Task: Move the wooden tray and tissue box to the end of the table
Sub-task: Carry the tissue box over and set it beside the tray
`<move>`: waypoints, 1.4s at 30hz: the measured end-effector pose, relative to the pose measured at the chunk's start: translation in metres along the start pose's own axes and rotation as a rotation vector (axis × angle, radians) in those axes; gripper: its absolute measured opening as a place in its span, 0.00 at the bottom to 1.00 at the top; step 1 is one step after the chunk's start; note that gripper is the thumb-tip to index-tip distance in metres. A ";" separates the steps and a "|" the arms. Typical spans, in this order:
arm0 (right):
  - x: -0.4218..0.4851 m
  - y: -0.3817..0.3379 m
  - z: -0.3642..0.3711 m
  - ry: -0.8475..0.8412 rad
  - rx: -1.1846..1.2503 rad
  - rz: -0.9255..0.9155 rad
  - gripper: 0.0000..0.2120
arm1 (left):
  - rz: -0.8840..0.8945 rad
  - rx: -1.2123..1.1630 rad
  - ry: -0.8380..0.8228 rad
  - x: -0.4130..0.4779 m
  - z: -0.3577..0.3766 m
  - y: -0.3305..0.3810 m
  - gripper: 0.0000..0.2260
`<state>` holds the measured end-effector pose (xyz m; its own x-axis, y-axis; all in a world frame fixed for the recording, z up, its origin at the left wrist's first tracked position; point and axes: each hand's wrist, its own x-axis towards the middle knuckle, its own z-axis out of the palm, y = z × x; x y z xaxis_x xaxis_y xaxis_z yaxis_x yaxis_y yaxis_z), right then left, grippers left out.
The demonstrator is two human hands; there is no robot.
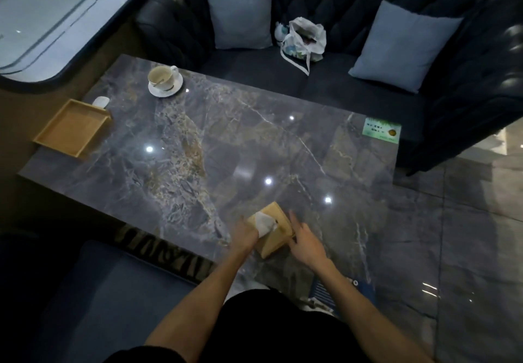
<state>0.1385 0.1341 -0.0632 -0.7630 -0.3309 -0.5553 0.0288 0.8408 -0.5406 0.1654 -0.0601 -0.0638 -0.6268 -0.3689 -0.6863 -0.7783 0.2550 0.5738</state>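
A wooden tissue box [274,235] with a white tissue sticking out of its top sits at the near edge of the grey marble table [215,147]. My left hand [244,232] grips the box's left side. My right hand [304,239] rests against its right side, fingers spread and blurred. The box looks tilted between the two hands. An empty square wooden tray [72,127] lies at the far left end of the table, its corner overhanging the edge.
A white cup on a saucer [165,79] stands at the table's back left, with a small white object [101,101] behind the tray. A green card [382,130] lies at the back right corner. A dark sofa with cushions and a bag [303,40] lies beyond.
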 end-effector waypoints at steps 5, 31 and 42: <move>-0.008 0.016 -0.012 -0.042 0.136 0.116 0.41 | 0.063 -0.222 0.010 -0.026 0.024 0.005 0.28; 0.081 -0.139 0.056 0.098 0.463 0.111 0.35 | 0.014 -0.181 -0.188 0.066 -0.131 -0.024 0.20; 0.116 -0.227 0.084 0.032 0.519 0.146 0.35 | -0.049 -0.114 -0.117 0.115 -0.214 -0.052 0.19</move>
<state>0.0977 -0.1306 -0.0581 -0.7463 -0.2067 -0.6327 0.4447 0.5524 -0.7051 0.1414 -0.3070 -0.0765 -0.5938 -0.2700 -0.7580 -0.8027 0.1339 0.5811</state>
